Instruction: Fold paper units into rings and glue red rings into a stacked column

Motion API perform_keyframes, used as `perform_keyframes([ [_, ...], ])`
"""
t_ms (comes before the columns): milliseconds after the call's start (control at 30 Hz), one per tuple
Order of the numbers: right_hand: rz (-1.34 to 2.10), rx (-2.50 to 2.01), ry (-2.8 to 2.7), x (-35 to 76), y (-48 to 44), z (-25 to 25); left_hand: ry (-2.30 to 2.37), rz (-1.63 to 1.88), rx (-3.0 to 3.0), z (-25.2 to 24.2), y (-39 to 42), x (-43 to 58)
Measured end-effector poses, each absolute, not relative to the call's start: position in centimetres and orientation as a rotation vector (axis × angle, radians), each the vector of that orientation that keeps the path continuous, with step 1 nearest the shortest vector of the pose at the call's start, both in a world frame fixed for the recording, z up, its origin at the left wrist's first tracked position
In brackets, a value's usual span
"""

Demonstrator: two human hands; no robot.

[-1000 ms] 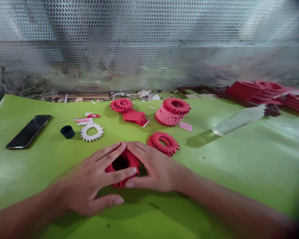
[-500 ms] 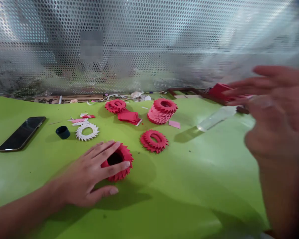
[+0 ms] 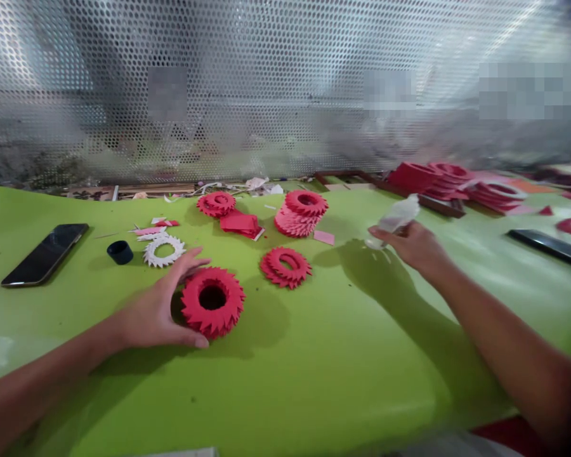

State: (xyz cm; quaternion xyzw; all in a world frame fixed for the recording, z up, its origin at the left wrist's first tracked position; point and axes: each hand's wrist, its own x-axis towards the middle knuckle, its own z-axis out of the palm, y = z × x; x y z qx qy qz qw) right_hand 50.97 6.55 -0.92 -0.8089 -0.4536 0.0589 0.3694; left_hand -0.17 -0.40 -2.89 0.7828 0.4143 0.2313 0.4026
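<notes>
My left hand (image 3: 155,311) curves round the left side of a red toothed paper ring stack (image 3: 229,303), thumb at its front and fingers behind. A clear bottle (image 3: 400,214) is gripped in my right hand (image 3: 412,244), tilted over the green mat. Between the hands lie a few flat red toothed rings (image 3: 302,270). Behind them stands a taller pink and red ring stack (image 3: 297,222). Left of that are smaller red rings (image 3: 217,203) and folded red paper (image 3: 239,223).
White toothed rings (image 3: 178,249), a dark round cap (image 3: 120,252) and a phone (image 3: 45,255) lie at the left of the green mat (image 3: 290,393). More red rings (image 3: 450,178) and a dark bar (image 3: 552,249) are at the right. Perforated sheeting (image 3: 266,82) rises behind.
My left hand has shifted from the top of the red stack to its side. My right hand has come down and taken hold of the bottle, which now stands more upright.
</notes>
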Motion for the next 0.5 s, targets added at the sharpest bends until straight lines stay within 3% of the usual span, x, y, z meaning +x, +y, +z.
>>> perform_keyframes([
  [300,0.172,-2.109,-1.107,51.4,6.3,-1.4,1.092,0.519,1.947,-2.9,-0.5,0.3],
  [500,0.109,-1.882,-1.306,52.8,6.5,-2.5,1.182,0.557,1.998,-3.1,-0.3,0.3],
])
